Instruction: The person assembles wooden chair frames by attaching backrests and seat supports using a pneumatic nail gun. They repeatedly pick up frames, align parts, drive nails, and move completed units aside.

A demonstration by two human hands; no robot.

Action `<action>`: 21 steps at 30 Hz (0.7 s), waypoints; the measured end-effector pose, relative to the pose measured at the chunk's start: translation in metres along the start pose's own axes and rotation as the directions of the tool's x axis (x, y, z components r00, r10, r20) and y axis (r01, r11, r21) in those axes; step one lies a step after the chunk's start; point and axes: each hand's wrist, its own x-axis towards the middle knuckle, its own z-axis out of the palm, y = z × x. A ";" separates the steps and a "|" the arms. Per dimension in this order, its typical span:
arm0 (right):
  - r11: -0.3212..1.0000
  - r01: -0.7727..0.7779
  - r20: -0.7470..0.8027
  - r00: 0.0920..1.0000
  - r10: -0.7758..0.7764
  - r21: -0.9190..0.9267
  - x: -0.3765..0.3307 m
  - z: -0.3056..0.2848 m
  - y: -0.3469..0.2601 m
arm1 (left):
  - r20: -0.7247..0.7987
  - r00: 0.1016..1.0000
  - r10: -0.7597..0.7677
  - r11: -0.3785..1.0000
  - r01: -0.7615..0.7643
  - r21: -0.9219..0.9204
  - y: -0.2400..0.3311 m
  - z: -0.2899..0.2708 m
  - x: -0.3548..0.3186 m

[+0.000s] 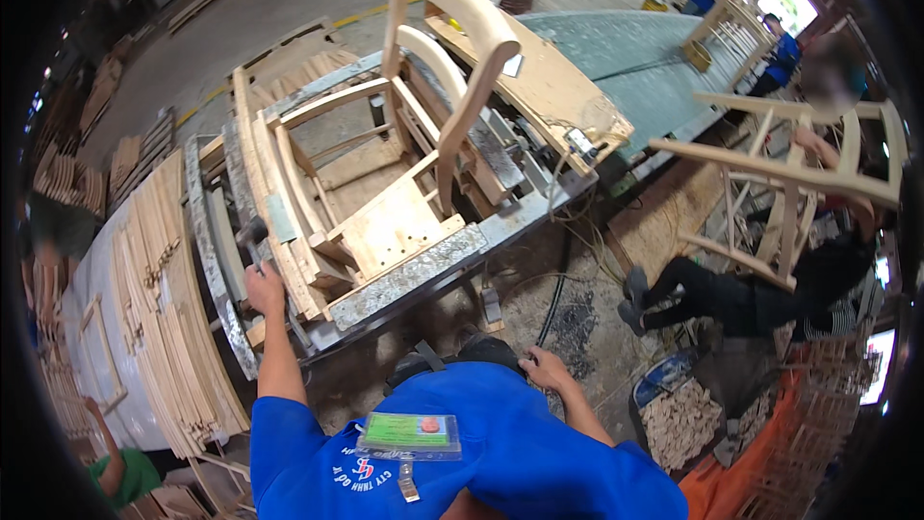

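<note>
My left hand (264, 290) is closed around the handle of a hammer with a dark head (252, 231), beside the left side of a wooden jig. A pale wooden chair frame (457, 87) lies clamped there, its curved backrest rising at the far right of the jig. Within the jig is a flat light board (395, 226) with several small holes. My right hand (547, 368) hangs low by my leg, away from the bench. Its fingers are curled, and whatever may be in them is hidden.
A metal-edged bench (414, 274) carries the jig. Left of it are stacks of wooden slats (164, 299). On the right, a person in dark clothes handles another chair frame (780, 173). Hoses (558, 279) cross the floor near a blue bin of wood offcuts (679, 424).
</note>
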 end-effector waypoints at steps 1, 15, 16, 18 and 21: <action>0.999 0.053 -0.034 0.998 -0.053 -0.009 0.004 0.003 0.004 | 0.055 0.998 -0.014 1.000 0.014 0.006 0.001 -0.001 -0.002; 0.228 0.196 -0.262 0.913 0.313 0.954 0.254 -0.269 0.023 | 0.115 0.970 -0.214 0.954 0.182 0.240 0.102 -0.037 -0.033; 0.235 0.196 -0.268 0.905 0.331 0.952 0.274 -0.285 0.027 | 0.082 0.973 -0.217 0.938 0.184 0.294 0.112 -0.036 -0.039; 0.254 0.171 -0.250 0.913 0.322 0.952 0.315 -0.316 0.026 | 0.066 0.947 -0.315 0.909 0.282 0.307 0.129 -0.038 -0.059; 0.188 0.057 -0.105 0.962 0.253 0.980 0.361 -0.332 0.021 | -0.099 0.969 -0.227 0.890 0.248 0.384 0.157 -0.043 -0.091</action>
